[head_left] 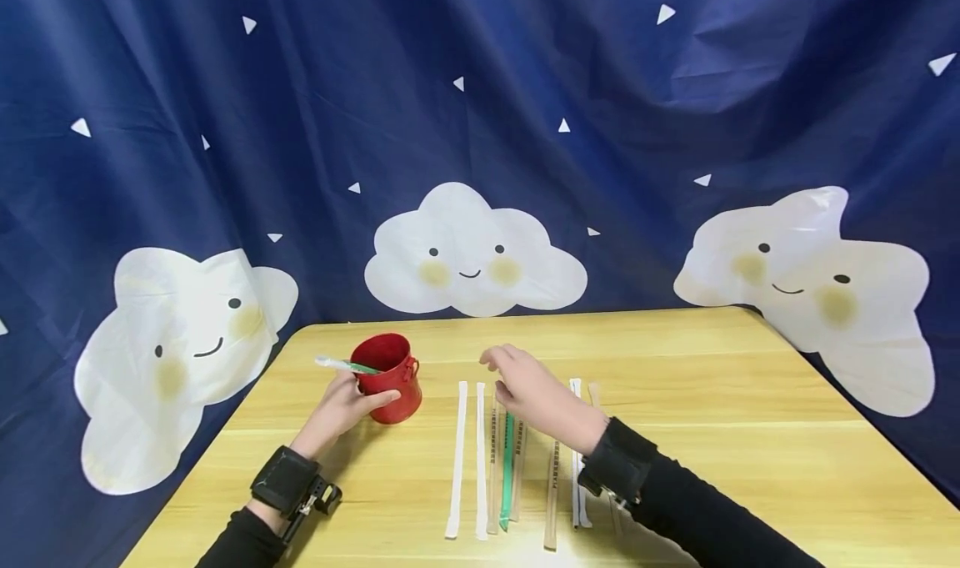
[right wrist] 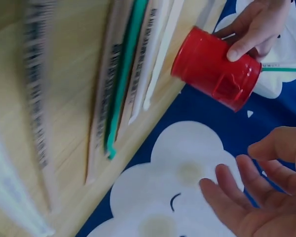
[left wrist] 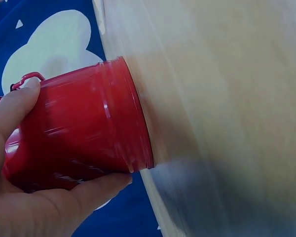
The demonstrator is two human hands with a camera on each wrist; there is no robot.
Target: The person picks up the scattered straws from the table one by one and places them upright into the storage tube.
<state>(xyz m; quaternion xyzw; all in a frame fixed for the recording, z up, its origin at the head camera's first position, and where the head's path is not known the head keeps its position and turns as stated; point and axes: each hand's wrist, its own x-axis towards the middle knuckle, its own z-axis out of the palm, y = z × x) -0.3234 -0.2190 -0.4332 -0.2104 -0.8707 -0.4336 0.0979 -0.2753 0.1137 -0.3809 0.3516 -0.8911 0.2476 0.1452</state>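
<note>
On the left half of the table stands a small red metal bucket (head_left: 395,384), gripped at its side by my left hand (head_left: 341,405). In the left wrist view the thumb and fingers wrap around the bucket (left wrist: 81,131). A white straw (head_left: 330,363) and a green straw (head_left: 363,369) stick out over its rim. My right hand (head_left: 536,389) is raised over a row of paper-wrapped straws, fingers loosely bent and holding nothing, as the right wrist view of the hand (right wrist: 259,185) shows. Below it lie a green straw (head_left: 507,476), white straws (head_left: 457,459) and brown straws (head_left: 552,501).
The light wooden table (head_left: 750,468) reaches back to a dark blue curtain (head_left: 480,67) printed with white clouds and small triangles. More wrapped straws (head_left: 579,501) lie under the right forearm. Both wrists wear black camera bands (head_left: 621,461).
</note>
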